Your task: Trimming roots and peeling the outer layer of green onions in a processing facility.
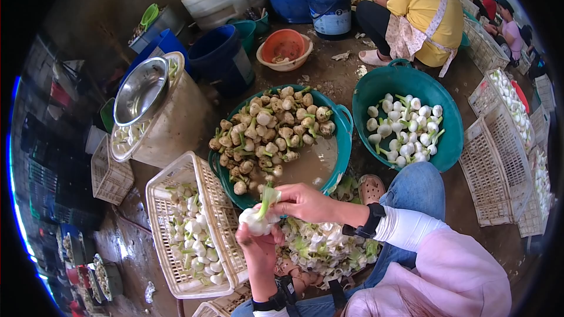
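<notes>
Before my chest, my left hand cups a white garlic bulb from below. From the right, my right hand pinches the pale green outer leaf by the bulb's stem. Beyond them a green tub holds soil-stained garlic bulbs in muddy water. A second green tub, at the right, contains clean white bulbs with short stems. Under my forearms lies a heap of peeled garlic skins and leaves.
At my left stands a white plastic crate of trimmed bulbs. A steel bowl rests on a large pale barrel. Blue buckets and an orange basin stand farther back. A person in yellow sits beyond the right tub, near stacked crates.
</notes>
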{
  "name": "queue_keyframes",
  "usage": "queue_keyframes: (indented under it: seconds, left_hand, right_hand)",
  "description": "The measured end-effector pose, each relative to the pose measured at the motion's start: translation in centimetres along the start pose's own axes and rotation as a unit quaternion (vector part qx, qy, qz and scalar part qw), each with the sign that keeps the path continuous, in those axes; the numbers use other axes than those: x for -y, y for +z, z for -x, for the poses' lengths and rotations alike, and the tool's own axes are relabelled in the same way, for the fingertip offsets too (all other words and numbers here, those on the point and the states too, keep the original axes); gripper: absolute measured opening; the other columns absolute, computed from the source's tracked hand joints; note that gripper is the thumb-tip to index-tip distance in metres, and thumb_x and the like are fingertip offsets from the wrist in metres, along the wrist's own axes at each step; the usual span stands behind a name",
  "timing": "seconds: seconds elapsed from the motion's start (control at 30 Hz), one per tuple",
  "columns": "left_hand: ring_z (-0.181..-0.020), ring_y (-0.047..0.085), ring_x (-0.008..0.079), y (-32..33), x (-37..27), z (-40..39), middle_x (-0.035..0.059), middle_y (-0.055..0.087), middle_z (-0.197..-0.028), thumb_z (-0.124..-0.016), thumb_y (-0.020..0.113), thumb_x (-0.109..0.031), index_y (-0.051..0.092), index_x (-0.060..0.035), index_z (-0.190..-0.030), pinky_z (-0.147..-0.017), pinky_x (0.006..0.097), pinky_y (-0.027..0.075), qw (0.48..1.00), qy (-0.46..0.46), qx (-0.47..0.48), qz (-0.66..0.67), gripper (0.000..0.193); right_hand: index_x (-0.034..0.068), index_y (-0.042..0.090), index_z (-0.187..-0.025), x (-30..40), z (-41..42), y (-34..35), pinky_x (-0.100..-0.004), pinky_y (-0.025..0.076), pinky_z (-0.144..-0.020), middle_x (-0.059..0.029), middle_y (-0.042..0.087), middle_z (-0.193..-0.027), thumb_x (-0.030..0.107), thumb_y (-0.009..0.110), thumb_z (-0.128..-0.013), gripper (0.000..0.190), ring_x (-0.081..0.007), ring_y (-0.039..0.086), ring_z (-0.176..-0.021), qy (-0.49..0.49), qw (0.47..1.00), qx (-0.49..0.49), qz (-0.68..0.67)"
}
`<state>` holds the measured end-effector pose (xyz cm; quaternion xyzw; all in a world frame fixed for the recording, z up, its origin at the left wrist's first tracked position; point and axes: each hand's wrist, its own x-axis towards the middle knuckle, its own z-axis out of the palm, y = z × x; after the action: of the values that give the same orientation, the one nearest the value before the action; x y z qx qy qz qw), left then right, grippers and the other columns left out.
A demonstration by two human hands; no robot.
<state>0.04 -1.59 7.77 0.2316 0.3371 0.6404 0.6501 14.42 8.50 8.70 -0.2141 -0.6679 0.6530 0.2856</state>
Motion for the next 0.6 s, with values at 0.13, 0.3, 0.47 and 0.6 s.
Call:
queue_keyframes:
  seconds: [0.13, 0.3, 0.47, 0.6]
  left_hand:
    - [-0.052, 0.048, 0.01, 1.3, 0.8, -0.9, 0.0053, 0.052, -0.077, -0.091, 0.041, -0.044, 0.034, -0.0073, -0.124, -0.045, 0.0241, 0.042, 0.93, 0.072, -0.152, -0.327, 0.05]
    - [-0.053, 0.043, 0.0079, 1.1, 0.7, -0.6, 0.0038, 0.049, -0.077, -0.086, 0.055, -0.036, 0.029, -0.0082, -0.125, -0.046, 0.0202, 0.036, 0.954, 0.07, -0.091, -0.278, 0.055]
    - [-0.063, 0.046, 0.008, 2.1, 0.2, -0.2, 0.003, 0.053, -0.087, -0.087, 0.054, -0.038, 0.035, -0.0053, -0.127, -0.052, 0.0194, 0.036, 0.991, 0.027, 0.047, -0.123, 0.055]
    - [-0.086, 0.057, 0.016, 2.2, 1.0, -0.8, 0.0087, 0.056, -0.105, -0.091, 0.049, -0.028, 0.042, -0.0056, -0.122, -0.065, 0.0263, 0.048, 0.977, 0.05, -0.138, -0.154, 0.039]
  right_hand:
    - [0.002, 0.052, -0.115, -2.6, -0.3, 0.4, -0.028, 0.04, -0.088, -0.0047, 0.054, -0.11, 0.013, 0.051, -0.088, 0.029, -0.0148, 0.052, -0.098, -0.06, 0.998, -0.02, 0.022]
    - [0.002, 0.055, -0.111, -1.3, 0.2, -0.2, -0.0298, 0.039, -0.089, -0.0077, 0.059, -0.102, 0.02, 0.044, -0.09, 0.029, -0.0192, 0.056, -0.095, 0.056, 0.984, -0.007, -0.171]
    - [0.009, 0.052, -0.085, -0.9, 0.2, 0.5, -0.0248, 0.04, -0.05, -0.0012, 0.055, -0.074, 0.026, 0.046, -0.089, 0.019, -0.0099, 0.051, -0.062, 0.16, 0.867, -0.132, -0.453]
    - [0.008, 0.052, -0.087, -1.7, 0.2, 0.1, -0.0239, 0.04, -0.051, -0.0018, 0.055, -0.075, 0.025, 0.048, -0.088, 0.018, -0.0112, 0.051, -0.061, 0.1, 0.911, -0.146, -0.372]
